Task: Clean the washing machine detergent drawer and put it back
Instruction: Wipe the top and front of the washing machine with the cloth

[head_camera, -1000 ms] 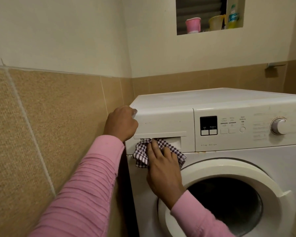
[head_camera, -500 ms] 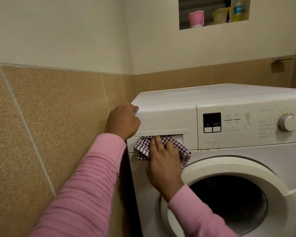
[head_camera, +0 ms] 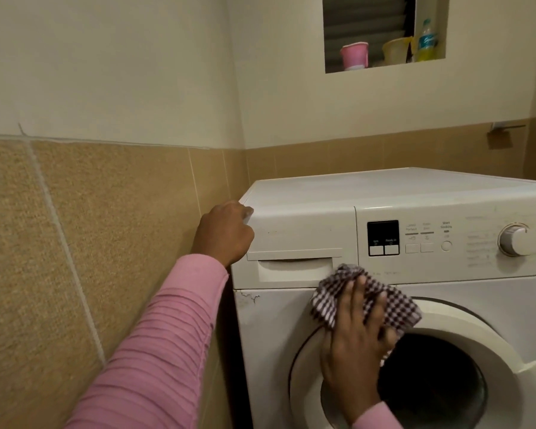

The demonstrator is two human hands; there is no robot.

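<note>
My left hand (head_camera: 223, 233) grips the top left corner of the white front-loading washing machine (head_camera: 384, 193), fingers curled over the edge to brace it. My right hand (head_camera: 356, 329) lies flat, fingers straight, pressing the purple-and-white checked cloth (head_camera: 393, 308) against the machine front. The white plastic detergent drawer (head_camera: 294, 239) sits closed in its slot, flush with the control panel.

Change: half a second ago the cloth covered the drawer's handle recess (head_camera: 294, 269). It now sits to the right and lower, on the seam above the round door ring (head_camera: 477, 323) — the recess is fully exposed.

Judgement: the wipe of the drawer front is ending, and with the drawer seated the task appears near completion.
</note>
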